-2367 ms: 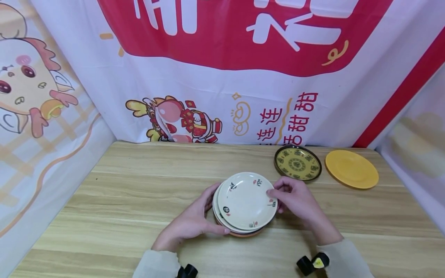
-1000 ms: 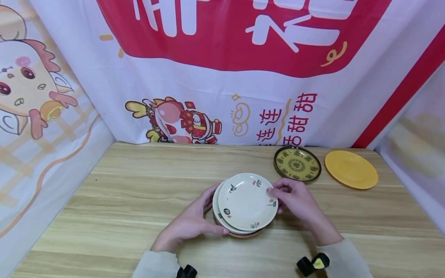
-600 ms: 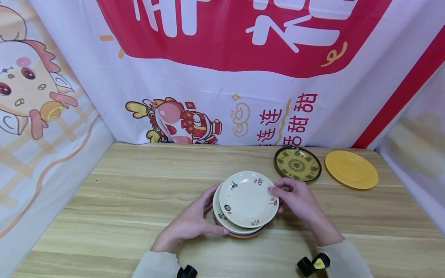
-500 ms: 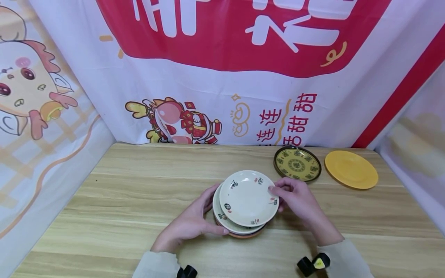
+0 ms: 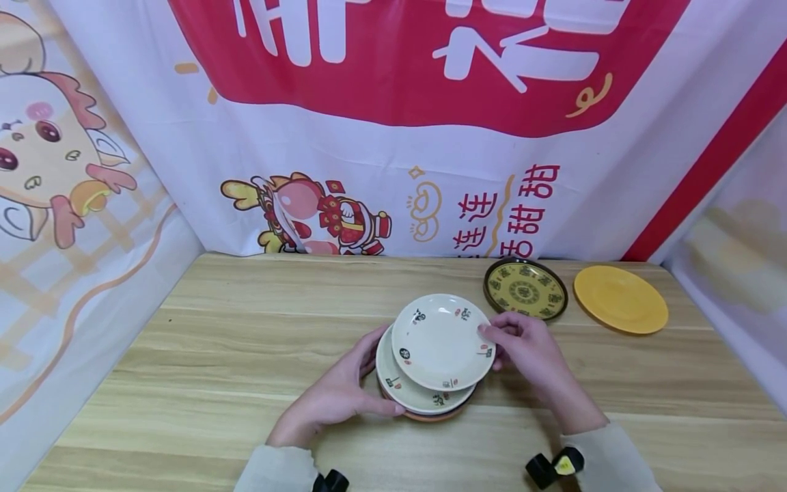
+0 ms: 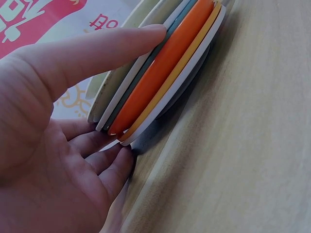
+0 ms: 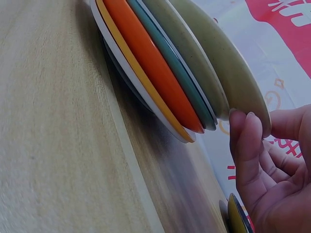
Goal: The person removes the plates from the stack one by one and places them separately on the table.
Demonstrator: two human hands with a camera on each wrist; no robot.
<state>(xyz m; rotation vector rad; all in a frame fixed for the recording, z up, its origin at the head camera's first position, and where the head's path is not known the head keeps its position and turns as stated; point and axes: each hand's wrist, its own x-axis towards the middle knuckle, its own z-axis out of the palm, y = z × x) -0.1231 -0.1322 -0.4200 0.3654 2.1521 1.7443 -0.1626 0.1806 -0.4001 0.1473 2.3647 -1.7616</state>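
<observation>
A cream plate with small black and red marks [image 5: 443,345] is lifted off the top of a plate stack [image 5: 396,388], shifted toward the back right. My right hand [image 5: 525,347] pinches its right rim, thumb on top and fingers beneath. Around the left side of the stack curls my left hand [image 5: 344,389], its thumb at the near edge. In the left wrist view, the thumb and fingers touch rims of several plates, including an orange plate [image 6: 160,73]. The right wrist view shows a gap between the raised plate [image 7: 228,58] and a similar plate [image 7: 194,53] under it.
Behind my right hand, a dark-rimmed patterned plate [image 5: 525,290] lies on the wooden table [image 5: 246,328]. A yellow plate [image 5: 621,299] lies to its right. A printed cloth [image 5: 393,157] hangs along the table's back edge, with more cloth at both sides.
The top cream plate has risen and slid toward the back right in my right hand, uncovering more of the plate below. My left hand has stayed on the stack.
</observation>
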